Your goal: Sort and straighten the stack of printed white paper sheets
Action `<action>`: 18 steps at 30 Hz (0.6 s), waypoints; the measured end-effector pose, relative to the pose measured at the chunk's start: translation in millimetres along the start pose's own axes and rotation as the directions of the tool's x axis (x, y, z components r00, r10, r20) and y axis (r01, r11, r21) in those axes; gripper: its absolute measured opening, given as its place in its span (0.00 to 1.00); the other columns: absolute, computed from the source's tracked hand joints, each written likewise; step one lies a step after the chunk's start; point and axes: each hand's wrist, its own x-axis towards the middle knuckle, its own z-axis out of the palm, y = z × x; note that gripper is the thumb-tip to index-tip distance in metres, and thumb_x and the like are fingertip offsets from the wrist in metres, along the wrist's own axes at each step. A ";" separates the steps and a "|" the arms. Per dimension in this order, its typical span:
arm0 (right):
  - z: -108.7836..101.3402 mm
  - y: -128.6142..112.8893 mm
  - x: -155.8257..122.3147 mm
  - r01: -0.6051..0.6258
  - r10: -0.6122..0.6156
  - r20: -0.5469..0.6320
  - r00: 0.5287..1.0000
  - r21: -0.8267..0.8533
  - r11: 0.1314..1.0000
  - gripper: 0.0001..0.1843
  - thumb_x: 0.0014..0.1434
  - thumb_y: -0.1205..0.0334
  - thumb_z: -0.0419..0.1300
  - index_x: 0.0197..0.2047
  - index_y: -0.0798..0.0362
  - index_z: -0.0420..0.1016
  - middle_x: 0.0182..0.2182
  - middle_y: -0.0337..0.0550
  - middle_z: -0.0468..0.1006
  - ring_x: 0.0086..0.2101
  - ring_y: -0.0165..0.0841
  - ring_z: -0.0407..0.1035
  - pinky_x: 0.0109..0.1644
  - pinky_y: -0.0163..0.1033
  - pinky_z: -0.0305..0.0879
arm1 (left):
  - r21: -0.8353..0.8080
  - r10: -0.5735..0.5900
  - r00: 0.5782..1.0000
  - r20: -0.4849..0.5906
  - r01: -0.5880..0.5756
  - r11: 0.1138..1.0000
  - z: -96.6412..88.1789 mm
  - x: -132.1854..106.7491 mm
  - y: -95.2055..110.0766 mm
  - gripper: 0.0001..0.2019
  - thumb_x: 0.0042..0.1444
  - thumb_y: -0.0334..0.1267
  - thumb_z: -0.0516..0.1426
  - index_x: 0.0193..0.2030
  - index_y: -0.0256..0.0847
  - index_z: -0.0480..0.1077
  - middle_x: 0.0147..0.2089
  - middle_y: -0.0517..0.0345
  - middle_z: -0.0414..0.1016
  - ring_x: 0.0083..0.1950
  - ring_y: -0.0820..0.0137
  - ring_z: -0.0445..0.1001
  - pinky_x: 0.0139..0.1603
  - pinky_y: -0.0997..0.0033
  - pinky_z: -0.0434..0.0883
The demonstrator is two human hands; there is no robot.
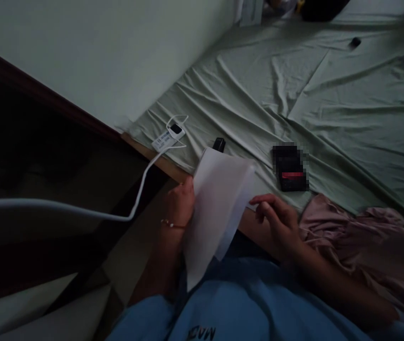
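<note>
While left hand (179, 204) holds it, white paper (216, 208) folded, blank.

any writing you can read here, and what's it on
Nothing can be read with certainty.
Blue shirt: dark letters at the bottom edge, cut off and upside down, unreadable.
White charger block: small print, too small to read.
Black box with red stripe: blurred out.
White paper sheets: no print visible.

Matt white paper (216, 208), wrinkled cloth sheet (294, 94)
</note>
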 end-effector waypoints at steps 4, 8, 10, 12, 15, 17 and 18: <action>0.6 9.8 2.9 -0.037 0.036 -0.180 0.983 -0.003 0.999 0.13 0.70 0.52 0.54 0.53 0.48 0.72 0.37 0.40 0.73 0.33 0.30 0.68 0.36 0.37 0.69 | -0.034 0.065 0.997 -0.028 -0.066 0.997 0.4 -6.1 -8.9 0.13 0.70 0.38 0.47 0.39 0.38 0.69 0.31 0.50 0.73 0.30 0.66 0.70 0.32 0.68 0.52; 1.9 14.1 4.5 -0.053 -0.002 -0.254 0.967 -0.210 0.976 0.27 0.64 0.51 0.62 0.63 0.46 0.63 0.55 0.48 0.70 0.51 0.38 0.69 0.54 0.47 0.71 | -0.378 0.123 0.985 -0.120 -0.160 0.912 -6.5 -20.5 -15.6 0.15 0.69 0.42 0.49 0.30 0.40 0.64 0.26 0.57 0.66 0.27 0.70 0.65 0.32 0.70 0.55; 1.3 15.1 6.1 -0.110 0.036 -0.274 0.961 -0.261 0.959 0.32 0.62 0.52 0.63 0.66 0.47 0.60 0.60 0.51 0.67 0.54 0.40 0.68 0.58 0.50 0.69 | -0.555 0.141 0.981 -0.131 -0.191 0.810 -11.1 -25.8 -15.0 0.18 0.69 0.47 0.49 0.31 0.40 0.66 0.26 0.58 0.67 0.29 0.70 0.66 0.32 0.72 0.59; -0.2 16.0 9.0 -0.138 0.070 -0.264 0.962 -0.249 0.959 0.33 0.62 0.52 0.63 0.66 0.48 0.60 0.60 0.53 0.68 0.56 0.42 0.68 0.61 0.51 0.67 | -0.700 0.147 0.983 -0.110 -0.182 0.690 -14.8 -30.9 -12.3 0.20 0.69 0.51 0.50 0.36 0.39 0.72 0.29 0.57 0.71 0.33 0.69 0.69 0.35 0.73 0.63; -2.0 15.0 14.7 -0.142 0.111 -0.250 0.962 -0.112 0.983 0.31 0.62 0.50 0.63 0.65 0.49 0.63 0.57 0.52 0.73 0.56 0.43 0.69 0.63 0.52 0.65 | -0.839 0.126 0.991 -0.052 -0.112 0.533 -14.6 -37.5 -7.5 0.22 0.65 0.56 0.54 0.46 0.38 0.77 0.35 0.56 0.76 0.37 0.67 0.71 0.38 0.73 0.67; -1.3 11.9 17.3 -0.199 0.206 -0.266 0.942 0.054 0.978 0.31 0.60 0.49 0.64 0.63 0.47 0.64 0.54 0.49 0.76 0.53 0.41 0.71 0.58 0.49 0.69 | -0.895 0.084 0.996 -0.011 -0.048 0.443 -8.7 -40.5 -5.4 0.23 0.63 0.57 0.57 0.49 0.39 0.78 0.38 0.55 0.78 0.38 0.66 0.72 0.39 0.72 0.68; -0.4 9.9 17.8 -0.249 0.282 -0.273 0.920 0.151 0.957 0.31 0.59 0.48 0.65 0.62 0.47 0.66 0.52 0.47 0.78 0.50 0.40 0.73 0.55 0.47 0.71 | -0.916 0.066 0.998 0.009 -0.018 0.402 -3.9 -41.5 -4.8 0.23 0.63 0.57 0.57 0.50 0.39 0.78 0.40 0.55 0.78 0.39 0.66 0.73 0.39 0.72 0.69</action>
